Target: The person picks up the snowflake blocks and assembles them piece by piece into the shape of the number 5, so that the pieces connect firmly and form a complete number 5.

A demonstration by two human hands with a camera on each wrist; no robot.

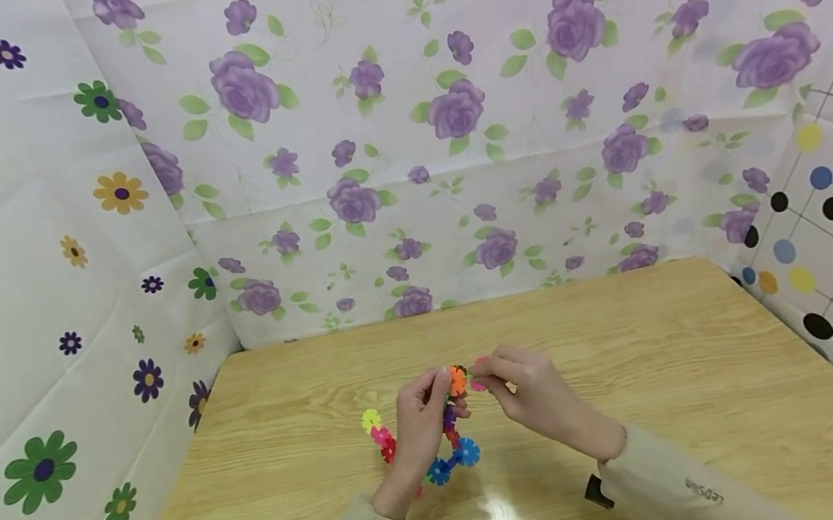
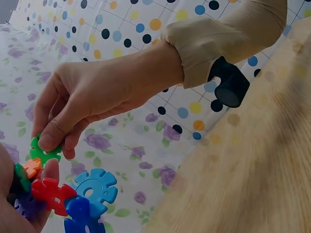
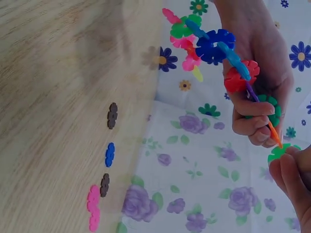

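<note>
My left hand (image 1: 420,423) grips a chain of linked plastic snowflake discs by its upper end. An orange disc (image 1: 458,381) is at that end, with purple, red and blue discs (image 1: 468,452) below it. The chain's other part, with a pink disc (image 1: 381,435) and a yellow disc (image 1: 371,418), shows left of the hand. My right hand (image 1: 542,394) pinches a green disc (image 2: 46,151) between thumb and fingers. In the right wrist view the green disc's edge meets the orange disc (image 3: 275,135); whether they interlock cannot be told.
On the wooden table (image 1: 287,398) lie loose discs, seen in the right wrist view: pink discs (image 3: 93,208), a blue disc (image 3: 110,154) and two dark discs (image 3: 112,115). A flowered cloth (image 1: 415,168) hangs behind the table, with patterned cloths at both sides.
</note>
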